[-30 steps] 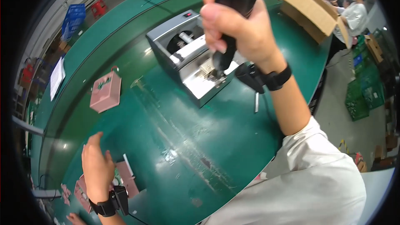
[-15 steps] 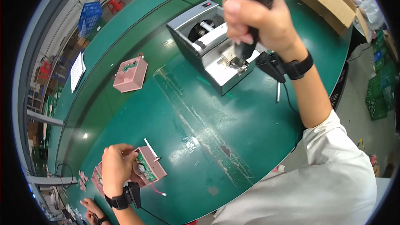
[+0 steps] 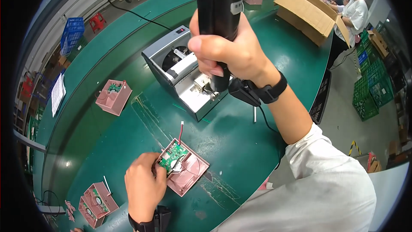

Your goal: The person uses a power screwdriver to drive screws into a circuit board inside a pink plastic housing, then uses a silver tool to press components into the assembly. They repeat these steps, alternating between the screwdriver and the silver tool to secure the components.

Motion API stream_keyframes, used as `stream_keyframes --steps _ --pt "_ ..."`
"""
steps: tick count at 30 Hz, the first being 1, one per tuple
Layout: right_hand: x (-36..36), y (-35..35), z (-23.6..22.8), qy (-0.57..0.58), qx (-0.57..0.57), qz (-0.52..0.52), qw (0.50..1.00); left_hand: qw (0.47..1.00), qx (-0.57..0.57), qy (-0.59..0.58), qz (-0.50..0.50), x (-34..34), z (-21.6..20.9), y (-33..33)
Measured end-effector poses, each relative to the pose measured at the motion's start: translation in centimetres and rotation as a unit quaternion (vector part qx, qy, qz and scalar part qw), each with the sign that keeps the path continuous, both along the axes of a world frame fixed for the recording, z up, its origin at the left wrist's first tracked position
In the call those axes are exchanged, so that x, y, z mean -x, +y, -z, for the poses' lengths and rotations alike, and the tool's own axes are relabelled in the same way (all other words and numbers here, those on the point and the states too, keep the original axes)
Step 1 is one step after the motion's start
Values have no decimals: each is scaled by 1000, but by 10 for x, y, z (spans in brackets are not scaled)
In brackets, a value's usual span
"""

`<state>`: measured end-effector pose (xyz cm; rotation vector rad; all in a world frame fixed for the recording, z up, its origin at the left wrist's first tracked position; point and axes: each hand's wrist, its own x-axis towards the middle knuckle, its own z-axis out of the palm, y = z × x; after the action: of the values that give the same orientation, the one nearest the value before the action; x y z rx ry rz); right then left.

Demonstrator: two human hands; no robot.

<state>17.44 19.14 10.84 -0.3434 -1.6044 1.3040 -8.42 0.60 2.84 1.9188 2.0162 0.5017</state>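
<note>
My right hand (image 3: 236, 53) is closed around the grip of a black electric screwdriver (image 3: 218, 10), held upright. Its lower end is over the front of a grey and black screw feeder (image 3: 165, 49); whether the bit touches the feeder's metal outlet I cannot tell. In front of me, my left hand (image 3: 146, 180) pinches the left edge of an open pink plastic housing (image 3: 193, 176), fingertips partly hidden. Inside it are a green circuit board (image 3: 167, 160) and a round silver part (image 3: 176, 166). A red wire (image 3: 181, 133) with a white plug sticks out at the far side.
Another pink housing (image 3: 112, 101) stands left of the feeder. Two more housings (image 3: 105, 212) sit at lower left beside a white stick (image 3: 107, 185). A cardboard box (image 3: 302, 15) is at the far right, near a person in white (image 3: 357, 15). Green crates (image 3: 380, 79) stand on the floor.
My left hand has moved right from the lower-left housings and now holds a pink housing nearer the middle. My right hand stays at the feeder with the screwdriver; the view has shifted right.
</note>
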Motion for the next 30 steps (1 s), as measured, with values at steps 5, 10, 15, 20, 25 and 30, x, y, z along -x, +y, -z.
stream_keyframes --steps 5,10,15,20,25,30 --pt "0 -19 -3 12 28 -2 1000 996 -66 21 60 -14 -6 17" --pt "26 -54 7 91 1 -70 993 990 -76 -57 102 -26 18 30" --pt "51 -58 21 87 -125 -73 986 984 -110 -62 124 -31 26 27" --pt "61 -54 36 47 -170 -81 981 984 -117 -41 124 -36 22 27" --pt "67 -53 48 13 -176 -90 980 985 -113 -26 126 -32 26 25" --pt "70 -56 52 7 -109 -101 989 985 -111 -23 132 -32 28 25"
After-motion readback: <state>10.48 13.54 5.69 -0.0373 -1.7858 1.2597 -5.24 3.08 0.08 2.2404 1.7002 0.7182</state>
